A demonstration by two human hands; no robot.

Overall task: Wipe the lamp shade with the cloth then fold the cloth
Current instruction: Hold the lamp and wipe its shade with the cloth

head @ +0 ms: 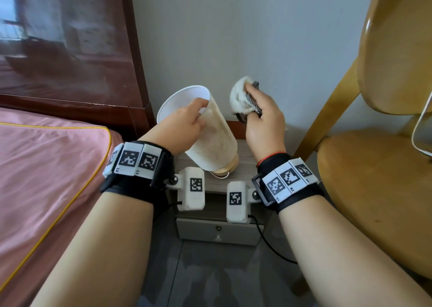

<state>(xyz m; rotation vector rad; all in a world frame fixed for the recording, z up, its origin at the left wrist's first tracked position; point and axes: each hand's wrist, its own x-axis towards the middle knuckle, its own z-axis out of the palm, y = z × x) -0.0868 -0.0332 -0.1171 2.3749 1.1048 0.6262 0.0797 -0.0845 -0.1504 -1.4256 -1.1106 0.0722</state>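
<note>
A small lamp with a cream cylindrical shade (214,140) and a wooden base (224,169) stands tilted to the left on a grey nightstand (243,159). My left hand (184,124) grips the shade near its open top rim, thumb over the edge. My right hand (264,124) holds a bunched white fluffy cloth (239,96) with a dark patterned side, raised just right of the shade and apart from it.
A bed with a pink sheet (46,178) and dark red headboard (70,49) lies at the left. A wooden chair (374,166) stands close on the right. The nightstand's drawer (217,233) faces me, against a pale wall.
</note>
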